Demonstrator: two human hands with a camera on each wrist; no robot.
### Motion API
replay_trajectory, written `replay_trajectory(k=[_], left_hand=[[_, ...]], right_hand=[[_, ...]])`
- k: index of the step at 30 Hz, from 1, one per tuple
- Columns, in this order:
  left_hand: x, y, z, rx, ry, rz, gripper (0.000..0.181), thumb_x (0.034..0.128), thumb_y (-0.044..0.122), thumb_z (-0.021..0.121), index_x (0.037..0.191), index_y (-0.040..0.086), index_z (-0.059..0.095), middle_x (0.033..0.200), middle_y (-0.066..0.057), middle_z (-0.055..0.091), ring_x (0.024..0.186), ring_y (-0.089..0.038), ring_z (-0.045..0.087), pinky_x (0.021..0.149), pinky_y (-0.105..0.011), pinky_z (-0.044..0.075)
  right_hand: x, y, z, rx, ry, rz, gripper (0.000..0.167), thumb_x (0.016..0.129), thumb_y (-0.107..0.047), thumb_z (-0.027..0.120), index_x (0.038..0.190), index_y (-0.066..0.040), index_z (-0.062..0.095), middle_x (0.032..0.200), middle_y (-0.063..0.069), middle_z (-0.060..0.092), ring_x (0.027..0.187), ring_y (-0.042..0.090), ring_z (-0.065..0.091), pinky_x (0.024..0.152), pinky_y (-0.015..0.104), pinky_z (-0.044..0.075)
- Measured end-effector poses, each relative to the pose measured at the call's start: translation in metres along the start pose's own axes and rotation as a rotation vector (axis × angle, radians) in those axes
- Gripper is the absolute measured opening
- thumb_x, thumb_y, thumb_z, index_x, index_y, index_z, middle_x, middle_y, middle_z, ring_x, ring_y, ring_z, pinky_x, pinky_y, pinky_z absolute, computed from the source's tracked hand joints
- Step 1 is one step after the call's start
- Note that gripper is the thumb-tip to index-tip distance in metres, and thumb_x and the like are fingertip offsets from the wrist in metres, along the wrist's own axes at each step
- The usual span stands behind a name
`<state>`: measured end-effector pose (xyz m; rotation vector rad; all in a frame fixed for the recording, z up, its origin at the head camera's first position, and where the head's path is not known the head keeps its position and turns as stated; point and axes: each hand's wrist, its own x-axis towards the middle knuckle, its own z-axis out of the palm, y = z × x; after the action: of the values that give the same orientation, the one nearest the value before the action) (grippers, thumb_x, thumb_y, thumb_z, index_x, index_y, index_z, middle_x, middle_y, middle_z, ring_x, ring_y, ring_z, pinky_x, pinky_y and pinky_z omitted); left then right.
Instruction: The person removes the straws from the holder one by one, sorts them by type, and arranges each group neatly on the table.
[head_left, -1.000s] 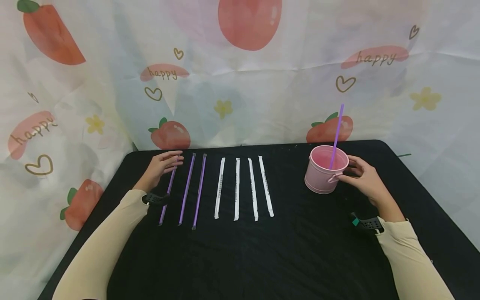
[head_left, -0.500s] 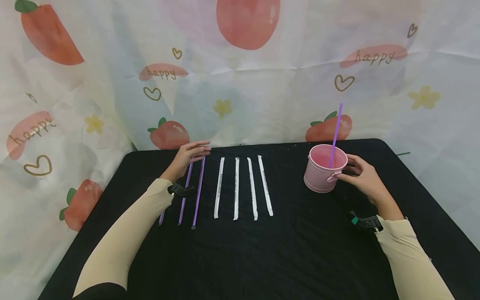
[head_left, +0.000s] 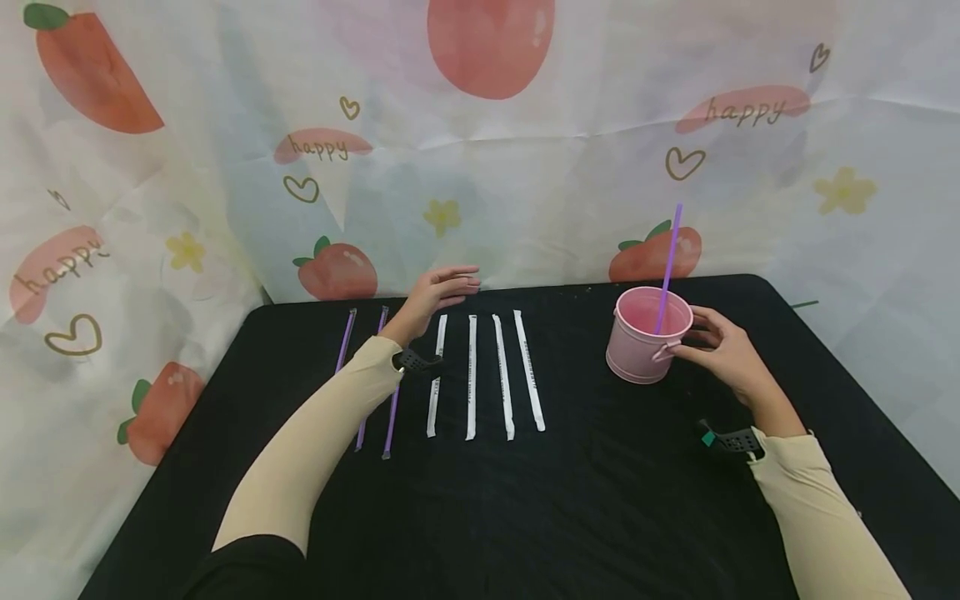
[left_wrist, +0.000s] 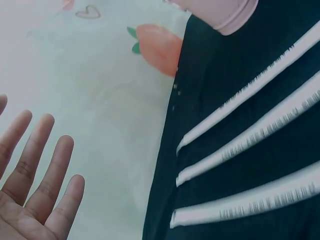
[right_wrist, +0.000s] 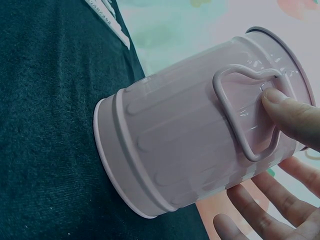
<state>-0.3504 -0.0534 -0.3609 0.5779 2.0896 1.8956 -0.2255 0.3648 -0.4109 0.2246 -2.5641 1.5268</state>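
In the head view my left hand (head_left: 441,293) hovers over the far ends of the straws with fingers extended, holding nothing; the left wrist view shows its spread fingers (left_wrist: 56,170). Below and right of it lie several white paper-wrapped straws (head_left: 472,379) in a row. Three purple straws in wrappers (head_left: 392,425) lie to the left, partly hidden by the left sleeve. At the right, my right hand (head_left: 722,354) holds a pink bucket (head_left: 637,354), thumb by its small side handle (right_wrist: 232,117), fingers along its side. A purple straw (head_left: 670,258) leans upright inside it.
A black cloth (head_left: 570,500) covers the table. Behind and at the left hangs a pale patterned curtain (head_left: 540,192) with fruit prints, close to the table's far edge. Dark bands (head_left: 738,442) sit on both wrists.
My left hand has swept rightward from above the purple straws to above the white ones, holding nothing. The right hand stays at the bucket, which has not moved.
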Motion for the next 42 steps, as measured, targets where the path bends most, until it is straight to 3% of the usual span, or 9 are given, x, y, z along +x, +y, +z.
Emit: replay_trajectory(k=[6, 13, 16, 24, 31, 37, 42], left_hand=[[0.022, 0.006, 0.028, 0.010, -0.030, 0.003, 0.036, 0.0979, 0.017, 0.049, 0.132, 0.006, 0.053, 0.131, -0.020, 0.056, 0.120, -0.030, 0.055, 0.107, -0.040, 0.041], [0.046, 0.015, 0.062, -0.006, -0.094, 0.028, 0.036, 0.0986, 0.017, 0.048, 0.132, 0.004, 0.052, 0.133, -0.020, 0.054, 0.121, -0.030, 0.054, 0.108, -0.041, 0.040], [0.055, 0.019, 0.076, -0.008, -0.114, 0.035, 0.036, 0.0988, 0.017, 0.047, 0.132, 0.004, 0.052, 0.134, -0.020, 0.054, 0.122, -0.030, 0.054, 0.109, -0.041, 0.039], [0.077, 0.026, 0.116, 0.040, -0.131, 0.027, 0.036, 0.0995, 0.016, 0.046, 0.133, 0.002, 0.052, 0.135, -0.014, 0.054, 0.122, -0.027, 0.054, 0.107, -0.037, 0.041], [0.091, 0.026, 0.147, 0.012, -0.125, 0.019, 0.035, 0.0969, 0.016, 0.051, 0.129, 0.002, 0.055, 0.136, -0.014, 0.054, 0.121, -0.028, 0.054, 0.108, -0.042, 0.040], [0.099, 0.030, 0.170, -0.033, -0.127, 0.019, 0.034, 0.0945, 0.013, 0.055, 0.126, 0.000, 0.057, 0.132, -0.017, 0.056, 0.118, -0.030, 0.056, 0.097, -0.032, 0.050], [0.105, 0.032, 0.187, -0.002, -0.117, 0.004, 0.034, 0.0925, 0.014, 0.059, 0.125, 0.003, 0.059, 0.129, -0.015, 0.059, 0.117, -0.026, 0.058, 0.090, -0.025, 0.051]], right_hand=[[0.001, 0.001, 0.000, 0.002, 0.000, -0.003, 0.065, 0.086, -0.006, 0.066, 0.141, 0.002, 0.032, 0.112, -0.026, 0.046, 0.096, -0.020, 0.047, 0.073, 0.002, 0.045], [0.000, -0.001, -0.001, -0.037, -0.003, 0.027, 0.067, 0.088, -0.014, 0.067, 0.143, 0.000, 0.031, 0.127, 0.000, 0.048, 0.096, -0.021, 0.043, 0.073, 0.001, 0.044], [0.000, -0.002, -0.001, -0.044, -0.005, 0.025, 0.067, 0.088, -0.016, 0.067, 0.142, 0.000, 0.032, 0.127, 0.006, 0.048, 0.096, -0.020, 0.044, 0.073, 0.002, 0.044], [0.001, -0.002, -0.001, -0.036, 0.003, 0.005, 0.066, 0.087, -0.015, 0.067, 0.141, 0.001, 0.033, 0.121, -0.009, 0.048, 0.096, -0.019, 0.046, 0.073, 0.002, 0.044], [-0.001, 0.000, 0.000, -0.017, 0.000, -0.008, 0.064, 0.088, -0.013, 0.066, 0.141, 0.000, 0.034, 0.118, -0.015, 0.048, 0.097, -0.019, 0.047, 0.074, 0.003, 0.045], [0.000, 0.000, 0.000, -0.005, -0.005, -0.017, 0.063, 0.088, -0.012, 0.066, 0.141, 0.000, 0.034, 0.116, -0.018, 0.047, 0.096, -0.020, 0.048, 0.074, 0.003, 0.046], [0.001, 0.000, 0.000, -0.002, -0.005, -0.016, 0.063, 0.088, -0.012, 0.066, 0.141, 0.000, 0.034, 0.115, -0.020, 0.046, 0.096, -0.020, 0.048, 0.074, 0.003, 0.046]])
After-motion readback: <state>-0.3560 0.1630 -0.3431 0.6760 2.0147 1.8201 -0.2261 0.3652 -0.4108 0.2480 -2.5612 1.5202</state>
